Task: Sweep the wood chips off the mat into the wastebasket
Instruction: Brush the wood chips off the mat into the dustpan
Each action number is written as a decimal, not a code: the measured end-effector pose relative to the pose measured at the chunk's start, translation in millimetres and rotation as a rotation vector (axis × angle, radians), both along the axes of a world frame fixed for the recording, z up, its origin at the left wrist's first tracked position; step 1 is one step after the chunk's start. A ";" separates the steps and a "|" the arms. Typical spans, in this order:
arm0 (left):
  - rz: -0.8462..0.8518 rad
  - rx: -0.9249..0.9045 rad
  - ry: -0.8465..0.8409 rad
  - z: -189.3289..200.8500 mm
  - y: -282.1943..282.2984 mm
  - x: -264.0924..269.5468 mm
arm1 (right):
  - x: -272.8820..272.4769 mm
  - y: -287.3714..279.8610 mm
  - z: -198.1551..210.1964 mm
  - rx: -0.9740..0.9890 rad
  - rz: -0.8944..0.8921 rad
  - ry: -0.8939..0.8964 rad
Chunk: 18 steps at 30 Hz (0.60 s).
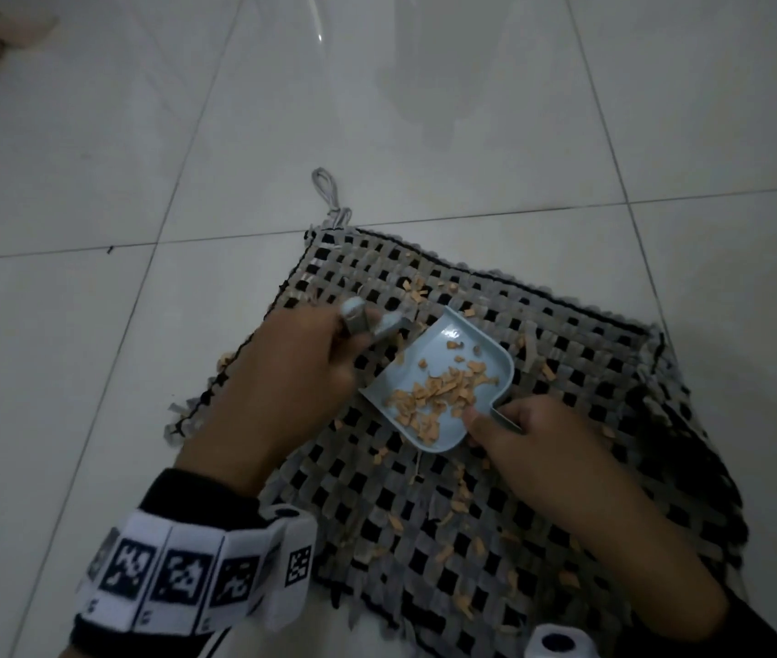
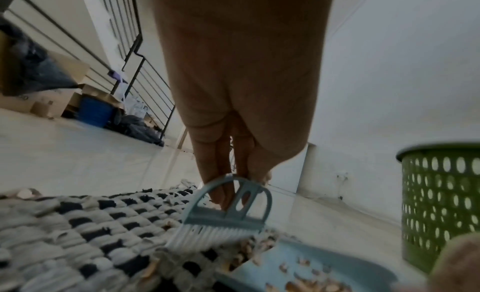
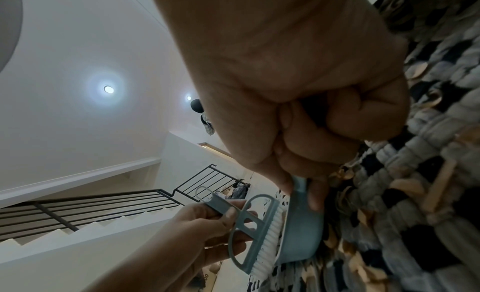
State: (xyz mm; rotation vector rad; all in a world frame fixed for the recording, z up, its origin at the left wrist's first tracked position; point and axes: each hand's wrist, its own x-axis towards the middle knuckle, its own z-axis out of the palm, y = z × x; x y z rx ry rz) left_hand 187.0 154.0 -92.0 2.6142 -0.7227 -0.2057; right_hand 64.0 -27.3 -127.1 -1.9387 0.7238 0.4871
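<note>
Holding wood chips [image 1: 439, 396]: blue dustpan [image 1: 429, 339], right hand [image 1: 515, 429] gripping handle.

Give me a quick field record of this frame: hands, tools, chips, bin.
left hand: grips the brush by its handle
right hand: grips the dustpan by its handle
brush: bristles at the dustpan's open edge
dustpan: on the mat, holds a pile of wood chips
mat: chips remain scattered on it
wastebasket: green, perforated, upright on the floor
</note>
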 end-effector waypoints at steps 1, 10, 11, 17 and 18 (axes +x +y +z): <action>-0.008 -0.009 0.027 3.7 1.7 -1.1 | -0.4 0.3 -1.0 -0.002 0.001 -0.007; 0.013 -0.062 0.057 2.6 -0.1 -4.6 | -2.8 2.1 -5.0 -0.011 0.000 -0.016; 0.048 -0.100 0.045 3.7 0.7 -5.1 | -3.1 2.4 -4.8 -0.012 -0.001 -0.017; 0.171 -0.025 -0.093 -6.1 -4.6 9.3 | -3.3 5.8 -0.6 -0.010 -0.001 -0.009; 0.146 -0.019 -0.022 -5.5 -4.1 8.9 | -3.7 6.3 -0.6 -0.008 -0.005 -0.004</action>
